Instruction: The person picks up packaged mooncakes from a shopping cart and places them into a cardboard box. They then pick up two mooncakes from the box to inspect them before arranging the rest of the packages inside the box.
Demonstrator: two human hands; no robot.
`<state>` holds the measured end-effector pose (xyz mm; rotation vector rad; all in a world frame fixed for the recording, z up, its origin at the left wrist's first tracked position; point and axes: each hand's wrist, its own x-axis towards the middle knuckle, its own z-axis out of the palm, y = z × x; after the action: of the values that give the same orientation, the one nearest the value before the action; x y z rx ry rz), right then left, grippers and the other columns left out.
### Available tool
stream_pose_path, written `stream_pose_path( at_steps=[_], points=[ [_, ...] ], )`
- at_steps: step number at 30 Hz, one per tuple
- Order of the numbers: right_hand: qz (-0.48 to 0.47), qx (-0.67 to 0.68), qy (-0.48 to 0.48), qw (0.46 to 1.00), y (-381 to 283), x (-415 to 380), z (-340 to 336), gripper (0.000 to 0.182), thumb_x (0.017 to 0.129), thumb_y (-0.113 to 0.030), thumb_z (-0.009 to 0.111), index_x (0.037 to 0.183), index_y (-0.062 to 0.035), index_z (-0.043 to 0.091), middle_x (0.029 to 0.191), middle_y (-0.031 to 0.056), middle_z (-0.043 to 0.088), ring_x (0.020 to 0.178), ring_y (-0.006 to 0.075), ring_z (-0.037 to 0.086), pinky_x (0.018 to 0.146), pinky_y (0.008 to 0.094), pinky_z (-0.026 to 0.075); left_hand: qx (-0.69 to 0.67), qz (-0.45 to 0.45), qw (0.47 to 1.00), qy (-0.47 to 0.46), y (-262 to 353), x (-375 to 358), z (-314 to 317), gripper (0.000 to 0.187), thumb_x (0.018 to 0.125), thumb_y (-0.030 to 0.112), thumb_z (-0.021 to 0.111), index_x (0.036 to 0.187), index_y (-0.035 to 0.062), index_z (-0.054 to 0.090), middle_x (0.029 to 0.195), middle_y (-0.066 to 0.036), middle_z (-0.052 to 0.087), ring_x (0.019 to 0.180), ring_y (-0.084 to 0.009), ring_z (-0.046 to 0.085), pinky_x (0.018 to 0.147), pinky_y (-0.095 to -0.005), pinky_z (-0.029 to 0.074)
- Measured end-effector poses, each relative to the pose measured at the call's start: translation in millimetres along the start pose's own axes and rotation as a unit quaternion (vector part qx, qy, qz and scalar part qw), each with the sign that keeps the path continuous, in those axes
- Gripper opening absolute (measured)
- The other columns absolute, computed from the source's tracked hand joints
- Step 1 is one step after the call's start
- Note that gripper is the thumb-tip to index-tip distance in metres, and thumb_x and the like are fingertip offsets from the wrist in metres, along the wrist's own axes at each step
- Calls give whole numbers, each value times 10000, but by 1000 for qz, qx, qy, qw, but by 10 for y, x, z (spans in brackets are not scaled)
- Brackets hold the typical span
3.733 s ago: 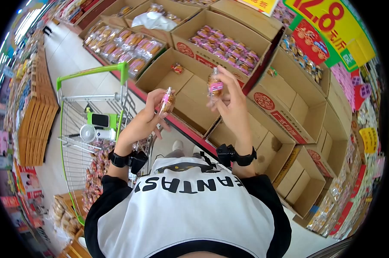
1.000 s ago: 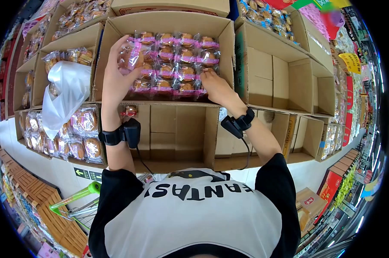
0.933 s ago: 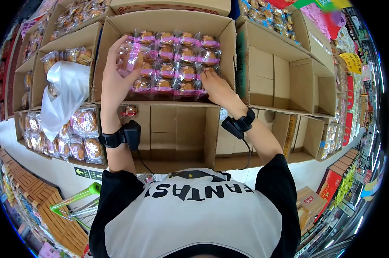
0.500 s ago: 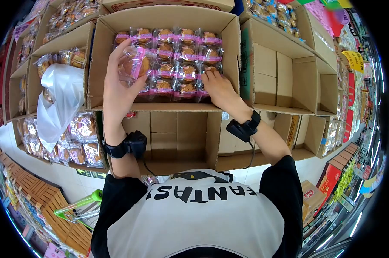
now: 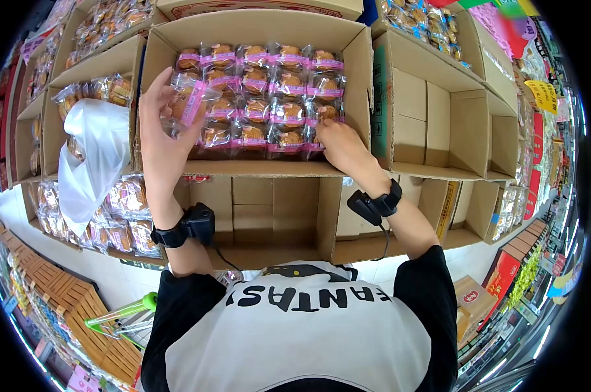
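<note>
My left hand (image 5: 159, 149) is curled around a wrapped round pastry (image 5: 187, 103) in clear film with a pink band. It holds this pastry over the left side of a cardboard box (image 5: 263, 166). Rows of the same wrapped pastries (image 5: 254, 81) lie inside, their pink bands lined up. At the front right corner of the rows, the fingers of my right hand (image 5: 346, 151) are bent in and closed on a wrapped pastry (image 5: 314, 142), which they partly cover. A black strap with a small device sits on each wrist.
An open cardboard box (image 5: 433, 124) stands to the right, another (image 5: 272, 212) in front. On the left, a translucent plastic bag (image 5: 94, 157) drapes over boxes of packaged pastries (image 5: 122, 196). A green-handled cart (image 5: 122, 310) is at lower left.
My left hand has shifted left and slightly down with its wrapped pastry. My right hand has slid a little toward the front of the box, its fingers more bent. The view has moved slightly.
</note>
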<state>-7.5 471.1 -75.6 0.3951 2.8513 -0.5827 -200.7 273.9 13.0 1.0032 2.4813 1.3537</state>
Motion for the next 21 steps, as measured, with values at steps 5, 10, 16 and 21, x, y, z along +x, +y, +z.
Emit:
stream_pose_path(
  at_steps=[5,10,16,21],
  points=[
    [0,45,7,999,-10,-26,-90,151,644,75,497,784,33,536,821,196,542,777,362,547,675,421,451,-15,1,1000,-17,-21,13,-73,703,581,-53,626,1235,91,414,1140,-77,491,1053,-187,461,886,-303,356],
    [14,141,77,987,-141,-70,-389,99,712,3,524,807,13,549,818,171,551,774,343,560,675,416,454,44,22,999,-11,-11,32,-225,654,622,-32,606,1237,78,411,1147,-69,505,1092,-184,444,880,-314,359],
    [36,191,166,967,-138,-187,-798,105,764,-55,547,864,-25,552,825,125,554,755,267,572,657,356,456,7,54,998,9,140,81,-322,600,627,-66,599,1189,86,459,1124,-57,530,1040,-196,477,874,-313,396],
    [5,192,225,955,-202,-359,-1200,153,753,-30,569,905,-27,554,803,103,546,734,218,575,660,307,453,-7,116,990,-74,405,161,-388,604,648,-62,596,1214,73,434,1150,-65,506,1088,-176,461,932,-334,357]
  ],
)
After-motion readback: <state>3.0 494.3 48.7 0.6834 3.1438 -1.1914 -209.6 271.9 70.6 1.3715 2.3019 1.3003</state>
